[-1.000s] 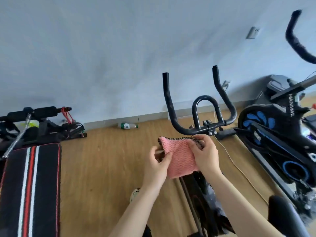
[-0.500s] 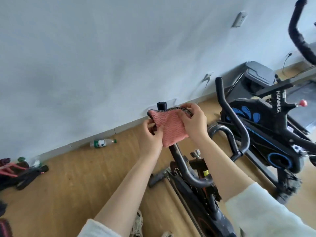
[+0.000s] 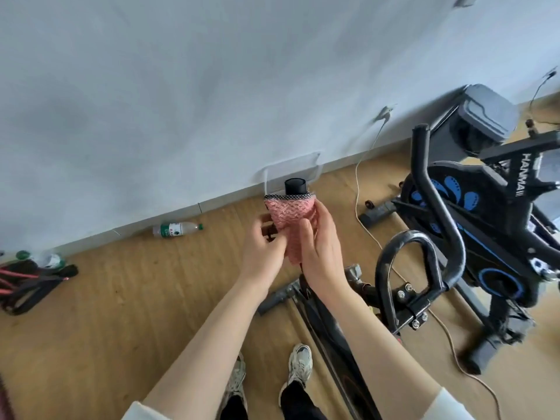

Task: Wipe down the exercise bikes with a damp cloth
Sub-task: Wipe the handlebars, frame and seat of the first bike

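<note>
A pink cloth point(image 3: 289, 218) with a dark dotted edge is wrapped round the left handlebar grip point(image 3: 295, 186) of the near exercise bike; only the grip's black tip shows above it. My left hand point(image 3: 263, 251) pinches the cloth's left side, and my right hand point(image 3: 319, 247) curls round the cloth and the bar from the right. The bike's centre loop point(image 3: 406, 268) and right handlebar point(image 3: 430, 192) stand to the right. A second black and blue bike point(image 3: 485, 213) is behind them.
A plastic water bottle point(image 3: 175, 229) lies by the skirting. Black and red exercise gear point(image 3: 27, 280) sits on the wooden floor at the left. A cable point(image 3: 363, 213) runs from the wall socket across the floor. My shoes point(image 3: 298, 368) stand beside the bike frame.
The cloth went from being held flat in front of the handlebars to wrapped round the left grip. Both hands closed in around it, and the view tilted down and nearer.
</note>
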